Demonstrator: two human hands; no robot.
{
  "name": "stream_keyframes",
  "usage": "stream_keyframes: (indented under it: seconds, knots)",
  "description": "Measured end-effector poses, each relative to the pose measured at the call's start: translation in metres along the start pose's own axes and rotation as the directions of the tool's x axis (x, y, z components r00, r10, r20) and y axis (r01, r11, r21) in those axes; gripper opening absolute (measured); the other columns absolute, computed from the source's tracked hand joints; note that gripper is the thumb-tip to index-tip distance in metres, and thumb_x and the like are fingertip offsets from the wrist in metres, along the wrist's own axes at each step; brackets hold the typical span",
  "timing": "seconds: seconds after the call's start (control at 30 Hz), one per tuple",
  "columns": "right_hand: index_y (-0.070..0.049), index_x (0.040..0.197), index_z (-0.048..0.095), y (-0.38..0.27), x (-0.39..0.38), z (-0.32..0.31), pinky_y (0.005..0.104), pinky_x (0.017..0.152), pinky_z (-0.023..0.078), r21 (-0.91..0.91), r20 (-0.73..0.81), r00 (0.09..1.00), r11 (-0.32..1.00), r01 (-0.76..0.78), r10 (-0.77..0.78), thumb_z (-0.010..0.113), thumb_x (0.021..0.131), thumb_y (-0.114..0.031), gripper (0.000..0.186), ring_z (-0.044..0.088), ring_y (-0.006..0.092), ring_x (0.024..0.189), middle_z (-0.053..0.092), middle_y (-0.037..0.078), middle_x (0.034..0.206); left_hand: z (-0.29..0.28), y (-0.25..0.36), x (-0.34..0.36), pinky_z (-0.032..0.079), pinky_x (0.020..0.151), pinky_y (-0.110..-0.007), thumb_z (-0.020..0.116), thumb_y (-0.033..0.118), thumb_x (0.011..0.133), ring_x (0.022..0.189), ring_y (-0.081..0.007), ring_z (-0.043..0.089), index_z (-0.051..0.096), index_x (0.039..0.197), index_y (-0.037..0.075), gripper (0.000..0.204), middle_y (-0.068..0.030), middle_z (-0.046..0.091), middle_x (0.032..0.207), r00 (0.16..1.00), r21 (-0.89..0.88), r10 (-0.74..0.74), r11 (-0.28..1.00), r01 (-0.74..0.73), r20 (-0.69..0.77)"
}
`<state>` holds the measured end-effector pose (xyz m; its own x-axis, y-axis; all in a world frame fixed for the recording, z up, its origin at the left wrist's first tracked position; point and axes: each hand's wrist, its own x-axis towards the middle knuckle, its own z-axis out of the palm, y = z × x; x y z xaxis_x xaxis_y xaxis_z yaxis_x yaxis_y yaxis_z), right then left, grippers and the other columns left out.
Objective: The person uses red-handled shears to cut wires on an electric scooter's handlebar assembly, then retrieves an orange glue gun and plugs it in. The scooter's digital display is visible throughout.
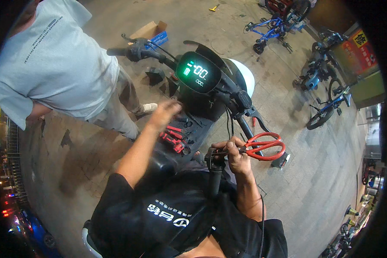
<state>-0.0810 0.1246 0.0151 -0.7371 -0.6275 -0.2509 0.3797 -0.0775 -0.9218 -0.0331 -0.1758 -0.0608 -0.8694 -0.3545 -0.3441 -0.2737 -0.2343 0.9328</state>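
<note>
Before me is an electric scooter with a lit dashboard display (198,74) on its handlebar. My left hand (170,111) reaches below the display, above the dark footboard; its fingers are blurred by motion. Red tools (173,139) lie on the footboard beneath it. My right hand (238,157) grips red-handled scissors (268,145), with its fingers also against a dark upright cylindrical part (214,167) held close to my body. A black cable hangs on the right. Whether the scissor blades touch that part I cannot make out.
A person (56,69) in a light T-shirt stands at left. An open cardboard box (147,32) lies behind the handlebar. Bicycles (275,32) and scooters stand or lie at upper right by a sign (359,56). A small red-handled tool (253,122) is on the pavement.
</note>
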Motion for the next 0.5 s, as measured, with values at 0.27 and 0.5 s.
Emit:
stream_keyframes:
  seconds: [0.27, 0.5]
  knots:
    - [-0.003, 0.075, 0.051, -0.010, 0.002, -0.005, 0.0307, 0.060, 0.051, -0.048, -0.040, 0.999, 0.999, 0.024, -0.026, 0.054, 0.092, -0.038, 0.038, 0.062, 0.0184, 0.062, 0.069, 0.020, 0.090, 0.088, -0.067, -0.007, 0.050, 0.084, -0.036, 0.058, 0.028, 0.093, 0.094, -0.0196, 0.063, 0.060, 0.107, 0.004, 0.028, -0.0068, 0.066, 0.099, 0.972, -0.566, -0.136, 0.794, 0.223, 0.192]
    - [0.001, 0.083, 0.057, -0.011, 0.009, -0.006, 0.0301, 0.071, 0.053, -0.071, 0.060, 0.993, 0.992, 0.106, -0.102, 0.052, 0.094, -0.033, 0.036, 0.065, 0.0173, 0.078, 0.070, 0.017, 0.093, 0.100, -0.040, -0.119, 0.051, 0.081, -0.034, 0.057, 0.033, 0.095, 0.094, -0.0192, 0.064, 0.055, 0.116, 0.003, 0.036, -0.0081, 0.065, 0.103, 0.917, -0.471, -0.072, 0.841, 0.268, 0.392]
